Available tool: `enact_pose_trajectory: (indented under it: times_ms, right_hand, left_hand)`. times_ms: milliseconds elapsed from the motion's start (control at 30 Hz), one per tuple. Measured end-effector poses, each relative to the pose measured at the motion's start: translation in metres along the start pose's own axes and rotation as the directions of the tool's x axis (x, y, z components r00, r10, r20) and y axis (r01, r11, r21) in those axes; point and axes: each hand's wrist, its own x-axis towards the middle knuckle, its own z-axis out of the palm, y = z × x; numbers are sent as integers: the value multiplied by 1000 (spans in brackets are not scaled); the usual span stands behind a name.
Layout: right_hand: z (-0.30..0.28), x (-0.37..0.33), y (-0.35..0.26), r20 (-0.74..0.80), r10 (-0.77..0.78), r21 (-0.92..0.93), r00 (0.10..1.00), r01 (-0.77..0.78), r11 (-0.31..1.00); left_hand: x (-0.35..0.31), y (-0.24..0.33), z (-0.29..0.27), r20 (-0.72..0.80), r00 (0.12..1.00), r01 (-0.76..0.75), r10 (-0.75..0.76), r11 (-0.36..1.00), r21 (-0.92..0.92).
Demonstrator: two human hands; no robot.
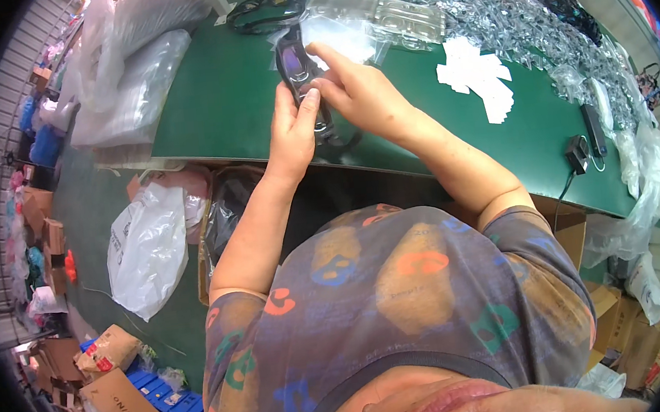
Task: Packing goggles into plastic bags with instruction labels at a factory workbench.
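A pair of black swimming goggles [295,61] with purplish, shiny lenses is held up over the near edge of the green table. My left hand [290,127] grips its lower part between thumb and fingers. From the right, my right hand [359,93] pinches the same goggles, its index finger along the upper lens and its thumb near the middle. Below the hands hangs a dark strap [327,132], partly hidden by my fingers. Just beyond lie another black pair of goggles [270,11] and clear flat plastic bags [339,39].
Clear plastic cases [412,22] lie at the back, beside a wide heap of small transparent pieces [485,4]. White paper slips [479,75] rest on the green table [211,106]. Large plastic bags [132,98] cover its left end. A black adapter [577,154] sits near the right edge.
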Motion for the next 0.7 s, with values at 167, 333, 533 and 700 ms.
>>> enact_pose_trajectory:
  times_ms: [167,333,533,700]
  right_hand:
    - [-5,-5,2,183,171,492,968,-241,836]
    - [10,-8,31,19,455,720,890,-328,612]
    - [14,-33,20,485,365,852,795,-523,7]
    - [-56,-49,43,160,381,839,911,-329,434]
  left_hand:
    - [1,4,-17,27,1000,-16,16,1000,4]
    - [4,29,-4,145,987,106,-76,972,-209]
    - [-10,25,-4,207,978,71,-29,978,-197]
    - [-9,15,-42,-127,991,-38,50,995,92]
